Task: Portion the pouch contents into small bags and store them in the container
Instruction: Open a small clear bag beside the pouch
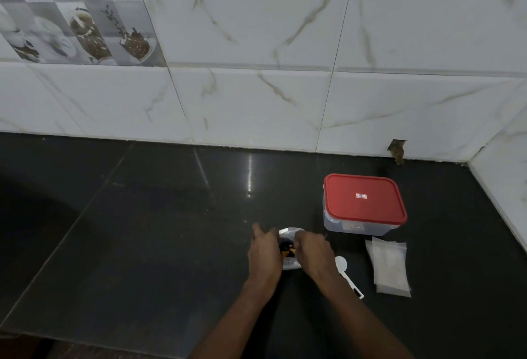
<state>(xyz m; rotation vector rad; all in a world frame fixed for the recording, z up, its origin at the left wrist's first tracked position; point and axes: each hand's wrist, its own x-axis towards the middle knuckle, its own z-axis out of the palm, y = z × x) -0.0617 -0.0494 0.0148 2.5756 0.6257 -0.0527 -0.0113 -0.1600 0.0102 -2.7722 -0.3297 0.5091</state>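
Note:
A small silvery pouch [288, 233] with a dark and orange print sits on the black counter between my two hands. My left hand [263, 256] grips its left side and my right hand [312, 253] grips its right side near the top; most of the pouch is hidden by them. A clear rectangular container [342, 223] with a red lid [365, 197] on it stands to the right and behind. A stack of small clear bags [389, 267] lies flat in front of the container. A white plastic spoon [342, 266] lies just right of my right wrist.
The black counter [142, 230] ends at a white marble-tiled wall [256, 102] at the back and another wall at the far right. A chipped hole in the tile [397, 151] shows behind the container. The counter's front edge runs along the bottom left.

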